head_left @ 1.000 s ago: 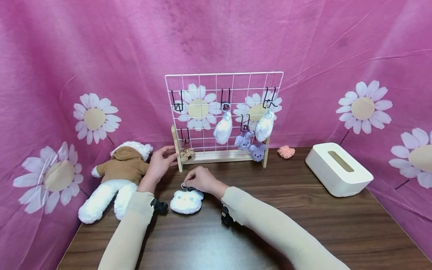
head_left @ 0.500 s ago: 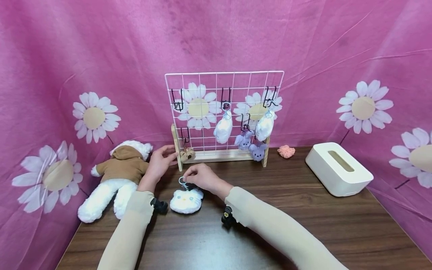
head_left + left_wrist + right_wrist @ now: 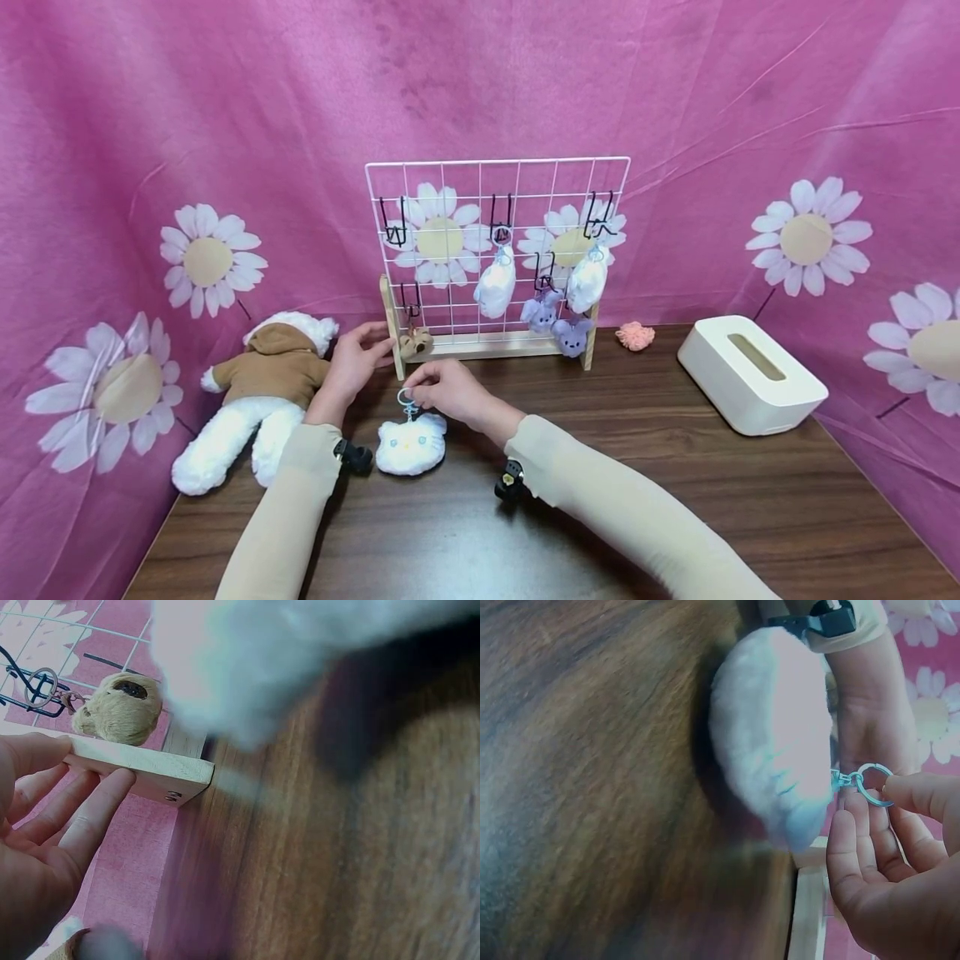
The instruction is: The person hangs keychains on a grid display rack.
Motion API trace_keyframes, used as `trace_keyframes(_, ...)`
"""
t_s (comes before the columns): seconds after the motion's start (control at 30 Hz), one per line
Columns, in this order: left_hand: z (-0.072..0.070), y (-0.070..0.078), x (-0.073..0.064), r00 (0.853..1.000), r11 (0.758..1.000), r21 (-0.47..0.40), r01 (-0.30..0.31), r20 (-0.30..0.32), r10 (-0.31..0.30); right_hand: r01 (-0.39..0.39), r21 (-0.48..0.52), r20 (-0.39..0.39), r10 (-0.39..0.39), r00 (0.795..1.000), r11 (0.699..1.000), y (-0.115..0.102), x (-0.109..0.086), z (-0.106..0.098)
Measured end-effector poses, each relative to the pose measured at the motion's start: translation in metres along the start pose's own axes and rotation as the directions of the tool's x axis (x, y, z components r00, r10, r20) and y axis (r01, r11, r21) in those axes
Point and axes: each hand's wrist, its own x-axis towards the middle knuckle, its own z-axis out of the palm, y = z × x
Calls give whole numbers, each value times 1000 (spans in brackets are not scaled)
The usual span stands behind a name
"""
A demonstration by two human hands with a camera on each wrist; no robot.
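My right hand (image 3: 450, 390) pinches the light-blue ring (image 3: 874, 784) of a white plush cat-face keychain (image 3: 410, 445) between thumb and fingers. The plush hangs face toward me, close over the table in front of the rack. My left hand (image 3: 356, 367) holds the left wooden post (image 3: 142, 766) of a white wire grid rack (image 3: 480, 167), thumb on one side and fingers on the other. Just inside that post hangs a small tan plush keychain (image 3: 122, 709) on a black hook. In the left wrist view the white plush is a blurred shape near the camera.
On the rack hang white plush keychains (image 3: 497, 286) and purple plush keychains (image 3: 572, 337). The upper-left black hook (image 3: 395, 225) bears nothing. A white plush toy in a brown hoodie (image 3: 277, 367) lies at left. A pink pompom (image 3: 635, 336) and a cream tissue box (image 3: 752, 375) are at right.
My right hand has risen slightly, drawing the key ring upright, and the white plush has shifted a little up and left. The left hand stays on the post.
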Motion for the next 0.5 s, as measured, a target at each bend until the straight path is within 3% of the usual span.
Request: trace_keyframes(0.5, 0, -1, 0, 1000, 999, 40, -7, 1, 7, 26, 3, -6, -25, 1000, 1000, -27, -7, -4)
